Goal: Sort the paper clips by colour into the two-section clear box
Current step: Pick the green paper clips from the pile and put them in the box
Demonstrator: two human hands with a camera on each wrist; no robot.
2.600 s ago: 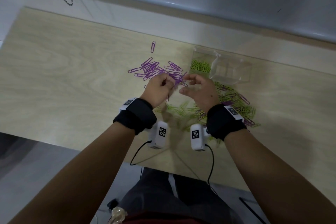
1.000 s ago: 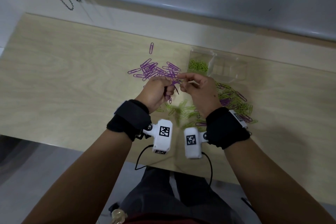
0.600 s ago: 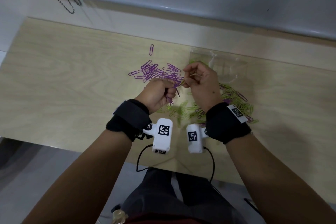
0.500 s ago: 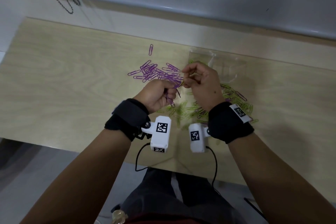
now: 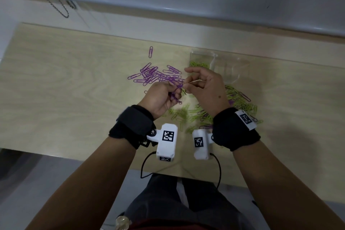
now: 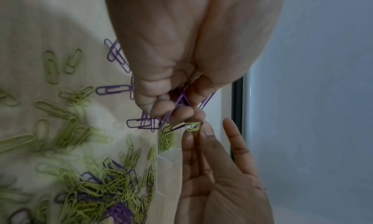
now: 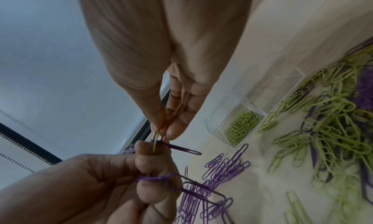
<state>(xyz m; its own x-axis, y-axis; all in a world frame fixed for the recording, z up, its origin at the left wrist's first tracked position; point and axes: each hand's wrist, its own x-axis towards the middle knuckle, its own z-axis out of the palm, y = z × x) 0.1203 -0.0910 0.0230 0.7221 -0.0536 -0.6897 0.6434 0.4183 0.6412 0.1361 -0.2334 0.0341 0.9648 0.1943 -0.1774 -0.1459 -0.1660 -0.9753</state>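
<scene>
Both hands are up off the pale wooden tabletop [image 5: 74, 84], working on a snag. The left hand [image 5: 160, 97] is clenched around a tangled bunch of purple wire paper clips [image 7: 193, 189], and the right hand [image 5: 205, 89] pinches one small green paper clip [image 6: 192, 126] between thumb and fingertip; it looks hooked onto a purple clip in the bunch.

My take: don't yank. Keep the bunch fixed in the left hand and slide the green clip back out along its own loop, twisting a bit so the wire clears.

In the left wrist view the green clip's long axis runs roughly level, in line with the dark clip it's caught on; the free rounded end points toward the right hand's fingertips.

The clear plastic two-section box [image 5: 240, 67] sits just beyond the right hand, green clips already in its left section. The right section looks empty, though I can't tell for sure. Loose purple clips lie left of the box, and a mixed pile lies on the near side.
</scene>
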